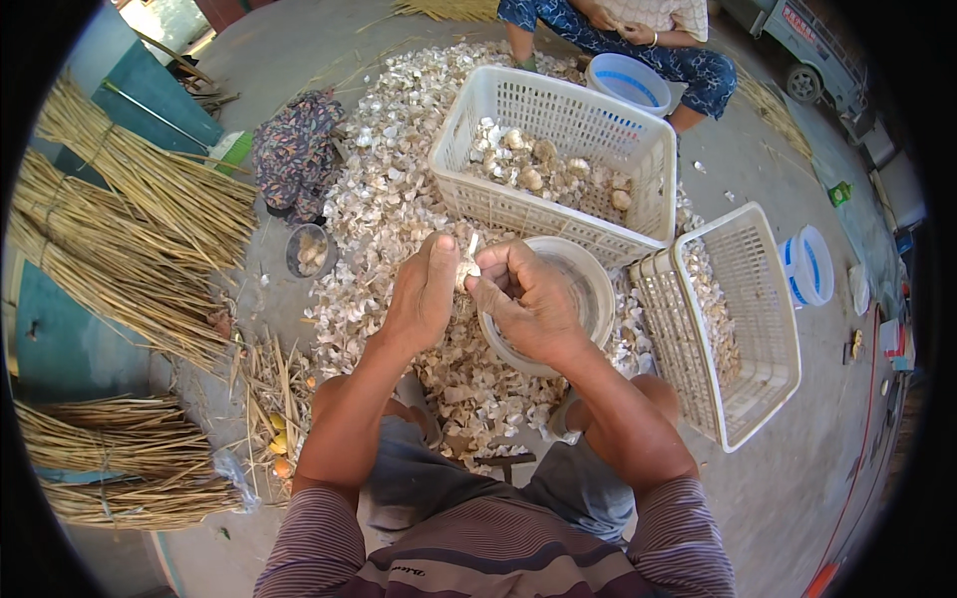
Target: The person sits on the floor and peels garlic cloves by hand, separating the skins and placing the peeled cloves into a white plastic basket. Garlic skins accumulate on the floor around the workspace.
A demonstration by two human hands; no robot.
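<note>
A garlic bulb (466,273) with a short pale stem pointing up is between my two hands, above a wide heap of papery garlic skins (389,202). My left hand (424,291) is closed round the bulb's left side, its thumb upright. The fingertips and thumb of my right hand (523,295) pinch the bulb from the right. Under my right hand stands a round whitish tub (604,299), its inside partly hidden by that hand. Just beyond, a white perforated plastic crate (553,217) holds several garlic bulbs (531,178) and loose skins.
A second crate (762,314) lies tipped at the right, with skins in it. Bundles of dry stalks (112,247) line the left, near a small bowl (306,250) and a patterned cloth (295,149). Another person (635,45) sits opposite by a white bucket (628,82).
</note>
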